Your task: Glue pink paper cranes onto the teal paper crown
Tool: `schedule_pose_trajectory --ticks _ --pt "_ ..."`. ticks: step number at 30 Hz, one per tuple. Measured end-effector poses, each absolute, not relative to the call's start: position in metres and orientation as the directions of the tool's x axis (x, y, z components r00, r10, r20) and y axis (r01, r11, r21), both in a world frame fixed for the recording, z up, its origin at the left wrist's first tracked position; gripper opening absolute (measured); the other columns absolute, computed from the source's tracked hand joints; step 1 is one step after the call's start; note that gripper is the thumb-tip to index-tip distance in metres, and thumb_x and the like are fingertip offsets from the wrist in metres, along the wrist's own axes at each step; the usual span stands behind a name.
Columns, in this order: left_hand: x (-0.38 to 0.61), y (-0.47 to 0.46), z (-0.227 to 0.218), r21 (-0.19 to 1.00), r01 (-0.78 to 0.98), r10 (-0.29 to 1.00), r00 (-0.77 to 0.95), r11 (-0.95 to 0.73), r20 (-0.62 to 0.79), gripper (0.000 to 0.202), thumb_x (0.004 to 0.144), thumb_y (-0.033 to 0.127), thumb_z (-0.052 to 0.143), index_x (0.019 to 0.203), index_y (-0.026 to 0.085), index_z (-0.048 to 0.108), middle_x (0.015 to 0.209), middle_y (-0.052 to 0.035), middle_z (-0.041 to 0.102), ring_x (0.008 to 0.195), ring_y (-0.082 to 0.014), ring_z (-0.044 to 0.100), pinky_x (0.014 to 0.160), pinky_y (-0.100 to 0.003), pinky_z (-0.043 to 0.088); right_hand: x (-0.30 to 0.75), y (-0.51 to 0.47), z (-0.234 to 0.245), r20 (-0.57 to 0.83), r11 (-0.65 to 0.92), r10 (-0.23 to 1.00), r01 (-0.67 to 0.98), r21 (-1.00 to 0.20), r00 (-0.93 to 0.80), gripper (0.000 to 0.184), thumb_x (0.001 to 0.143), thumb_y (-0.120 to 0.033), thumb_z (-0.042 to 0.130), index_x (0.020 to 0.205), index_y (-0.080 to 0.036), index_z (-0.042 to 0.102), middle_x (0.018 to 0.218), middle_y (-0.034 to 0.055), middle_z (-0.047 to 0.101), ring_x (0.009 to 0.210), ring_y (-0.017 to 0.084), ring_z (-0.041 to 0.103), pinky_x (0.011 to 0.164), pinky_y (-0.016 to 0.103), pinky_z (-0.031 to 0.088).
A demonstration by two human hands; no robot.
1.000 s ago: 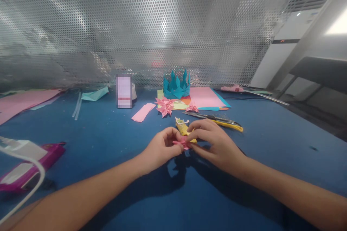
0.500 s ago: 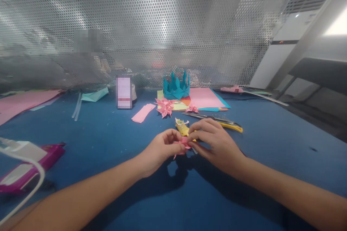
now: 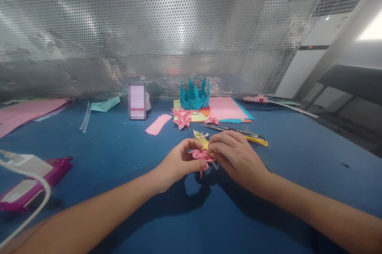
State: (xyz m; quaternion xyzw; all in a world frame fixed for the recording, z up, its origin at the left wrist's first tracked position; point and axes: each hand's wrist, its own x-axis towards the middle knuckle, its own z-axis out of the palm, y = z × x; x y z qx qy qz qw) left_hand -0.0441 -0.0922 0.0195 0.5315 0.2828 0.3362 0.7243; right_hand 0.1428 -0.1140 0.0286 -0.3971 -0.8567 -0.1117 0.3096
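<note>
Pink paper star, matt blue tabletop

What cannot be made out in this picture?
Head view:
- pink folded paper: its shape, half covered by the left hand and right hand.
- yellow item behind them: partly hidden, too small to name.
- upright object: blurred out.
- magenta device: cut off by the left edge.

Paper-craft workbench, perforated metal screen

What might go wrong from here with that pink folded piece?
The pink folded piece is pinched only by fingertips of the left hand and right hand, so it may crush, tear or slip. The utility knife lies just beyond the right hand; a stray reach might brush it, blade state unclear.
</note>
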Motion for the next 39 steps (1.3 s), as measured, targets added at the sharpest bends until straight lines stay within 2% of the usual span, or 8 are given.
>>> schedule_pose_trajectory --ticks 6,9,12,16,19,25,33,39 --pt "-0.046 -0.09 0.019 0.972 -0.182 0.836 0.548 0.151 -0.027 0.024 0.071 0.02 0.067 0.089 0.017 0.051 0.087 -0.0001 0.055 0.074 -0.01 0.055 0.07 -0.025 0.044 0.144 -0.114 0.029 0.613 0.645 0.618 0.763 -0.038 -0.492 0.021 0.092 -0.021 0.042 0.083 -0.02 0.061 0.092 0.0049 0.066 0.086 0.02 0.051 0.08 0.035 0.04" --pt "-0.049 -0.085 0.019 0.99 -0.134 0.888 0.459 0.049 0.018 0.016 0.074 0.021 0.061 0.088 0.017 0.054 0.085 -0.0002 0.054 0.072 -0.01 0.051 0.069 -0.024 0.041 0.15 -0.109 0.03 0.62 0.644 0.631 0.761 -0.083 -0.466 0.018 0.09 -0.022 0.046 0.084 -0.021 0.063 0.091 0.0043 0.066 0.087 0.02 0.053 0.079 0.036 0.04" --pt "-0.051 -0.078 0.019 0.995 -0.046 0.939 0.33 -0.086 0.096 0.013 0.071 0.018 0.059 0.083 0.018 0.054 0.077 0.0021 0.051 0.069 -0.0099 0.047 0.065 -0.023 0.038 0.162 -0.097 0.033 0.636 0.641 0.634 0.759 -0.115 -0.439 0.015 0.088 -0.023 0.051 0.082 -0.022 0.065 0.088 0.0037 0.065 0.085 0.019 0.055 0.079 0.036 0.039" --pt "-0.053 -0.07 0.018 0.984 0.062 0.966 0.211 -0.165 0.148 0.015 0.066 0.013 0.057 0.08 0.018 0.054 0.072 0.0036 0.047 0.064 -0.0099 0.045 0.06 -0.022 0.036 0.187 -0.072 0.042 0.658 0.631 0.614 0.772 -0.076 -0.436 0.018 0.089 -0.025 0.05 0.082 -0.023 0.067 0.087 0.0045 0.064 0.082 0.018 0.055 0.078 0.036 0.038" --pt "-0.052 -0.068 0.017 0.983 0.077 0.972 0.182 -0.166 0.149 0.016 0.065 0.012 0.055 0.08 0.017 0.054 0.071 0.0037 0.047 0.062 -0.0096 0.044 0.058 -0.021 0.035 0.206 -0.048 0.05 0.627 0.594 0.614 0.804 0.034 -0.48 0.021 0.09 -0.029 0.048 0.083 -0.023 0.067 0.088 0.0049 0.065 0.082 0.02 0.054 0.076 0.036 0.036" --pt "-0.049 -0.066 0.016 0.985 0.085 0.977 0.161 -0.153 0.138 0.017 0.064 0.012 0.054 0.08 0.017 0.054 0.071 0.0032 0.048 0.062 -0.0097 0.044 0.059 -0.021 0.036 0.229 -0.002 0.061 0.509 0.636 0.628 0.765 0.099 -0.588 0.027 0.091 -0.027 0.042 0.079 -0.024 0.066 0.089 0.0032 0.068 0.085 0.019 0.055 0.078 0.036 0.033" --pt "-0.052 -0.063 0.016 0.991 0.07 0.983 0.155 -0.115 0.103 0.017 0.064 0.014 0.055 0.081 0.018 0.055 0.067 0.0042 0.045 0.06 -0.0095 0.042 0.056 -0.02 0.034 0.237 0.029 0.057 0.377 0.655 0.664 0.746 0.124 -0.646 0.032 0.092 -0.025 0.037 0.083 -0.025 0.067 0.095 0.002 0.07 0.096 0.019 0.056 0.08 0.035 0.03" --pt "-0.056 -0.063 0.015 0.993 0.063 0.984 0.159 -0.096 0.085 0.018 0.063 0.014 0.056 0.081 0.018 0.055 0.064 0.0048 0.044 0.056 -0.0092 0.041 0.053 -0.02 0.031 0.236 0.037 0.057 0.352 0.654 0.681 0.75 0.103 -0.642 0.03 0.09 -0.022 0.038 0.087 -0.025 0.068 0.099 0.0017 0.07 0.099 0.02 0.057 0.08 0.035 0.032"
